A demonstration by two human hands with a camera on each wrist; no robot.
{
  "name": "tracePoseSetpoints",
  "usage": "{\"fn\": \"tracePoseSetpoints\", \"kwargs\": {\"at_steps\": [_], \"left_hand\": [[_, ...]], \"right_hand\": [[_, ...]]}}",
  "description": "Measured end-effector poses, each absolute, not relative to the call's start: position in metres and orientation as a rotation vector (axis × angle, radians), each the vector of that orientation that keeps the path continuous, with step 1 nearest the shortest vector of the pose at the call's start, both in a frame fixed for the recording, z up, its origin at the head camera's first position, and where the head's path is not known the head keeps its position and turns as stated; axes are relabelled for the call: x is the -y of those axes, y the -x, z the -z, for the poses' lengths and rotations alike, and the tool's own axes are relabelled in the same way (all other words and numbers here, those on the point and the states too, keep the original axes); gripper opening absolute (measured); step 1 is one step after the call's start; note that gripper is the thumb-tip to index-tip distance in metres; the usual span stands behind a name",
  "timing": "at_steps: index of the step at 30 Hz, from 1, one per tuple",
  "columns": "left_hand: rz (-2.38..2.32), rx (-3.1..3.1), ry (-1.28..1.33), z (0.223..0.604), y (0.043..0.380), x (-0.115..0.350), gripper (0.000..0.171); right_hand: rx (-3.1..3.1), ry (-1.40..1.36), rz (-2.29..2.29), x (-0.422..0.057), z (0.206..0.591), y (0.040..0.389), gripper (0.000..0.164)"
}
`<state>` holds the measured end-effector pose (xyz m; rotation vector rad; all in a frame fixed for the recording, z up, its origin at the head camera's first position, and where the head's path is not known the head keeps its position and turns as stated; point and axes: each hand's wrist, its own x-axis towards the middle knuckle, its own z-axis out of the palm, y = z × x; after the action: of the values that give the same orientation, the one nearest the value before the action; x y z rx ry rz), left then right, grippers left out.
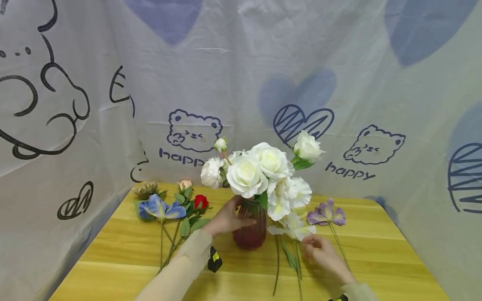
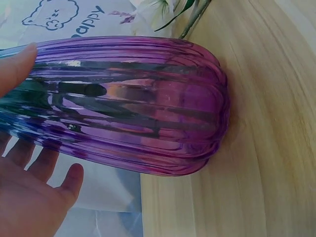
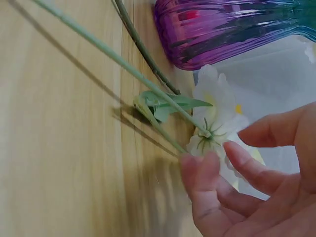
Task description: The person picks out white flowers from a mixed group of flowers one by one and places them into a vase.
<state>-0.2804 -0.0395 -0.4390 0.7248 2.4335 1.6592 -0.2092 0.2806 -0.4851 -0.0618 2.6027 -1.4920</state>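
A ribbed, tinted glass vase stands on the table, filled with white flowers, among them big roses. My left hand grips the vase near its neck, thumb on one side and fingers on the other. In the left wrist view, the left hand curves around the narrower upper part of the purple-to-blue glass. A loose white flower with a long green stem lies right of the vase. Close against its petals is my right hand. The right wrist view shows the fingers loosely bent beside the bloom, thumb and index tips apart.
Blue flowers, a red rose and leafy stems lie on the left of the wooden table. A purple flower lies at the right. Behind hangs a printed cloth.
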Motion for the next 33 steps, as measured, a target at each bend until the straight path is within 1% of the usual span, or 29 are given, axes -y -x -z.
{"fn": "tracePoseSetpoints", "kwargs": {"at_steps": [4, 9, 11, 15, 19, 21, 26, 29, 33], "left_hand": [[-1.659, -2.475, -0.718, 0.443, 0.279, 0.039, 0.078], [-1.687, -2.584, -0.707, 0.449, 0.275, 0.037, 0.082], [-1.723, -2.629, -0.707, 0.450, 0.272, 0.036, 0.078], [-1.778, -2.753, -0.690, 0.453, 0.264, 0.032, 0.074], [-1.781, -2.934, -0.678, 0.457, 0.255, 0.026, 0.083], [-1.784, -3.029, -0.641, 0.459, 0.251, 0.021, 0.083], [-1.805, -3.201, -0.458, 0.463, 0.245, 0.012, 0.075], [-1.852, -3.203, -0.370, 0.464, 0.242, 0.009, 0.082], [-1.945, -3.169, -0.349, 0.464, 0.236, 0.010, 0.095]], "right_hand": [[-2.444, 0.126, 1.541, -0.280, 0.490, 0.210, 0.029], [-2.358, 0.068, 1.576, -0.275, 0.492, 0.210, 0.032], [-2.350, 0.062, 1.576, -0.274, 0.492, 0.211, 0.033], [-2.338, 0.043, 1.582, -0.272, 0.492, 0.211, 0.032], [-2.362, 0.022, 1.574, -0.271, 0.492, 0.212, 0.030], [-2.402, 0.016, 1.557, -0.271, 0.492, 0.212, 0.028], [-2.511, 0.007, 1.506, -0.267, 0.491, 0.211, 0.022], [-2.528, 0.004, 1.489, -0.265, 0.492, 0.211, 0.021], [-2.499, -0.012, 1.502, -0.266, 0.494, 0.212, 0.022]]}}
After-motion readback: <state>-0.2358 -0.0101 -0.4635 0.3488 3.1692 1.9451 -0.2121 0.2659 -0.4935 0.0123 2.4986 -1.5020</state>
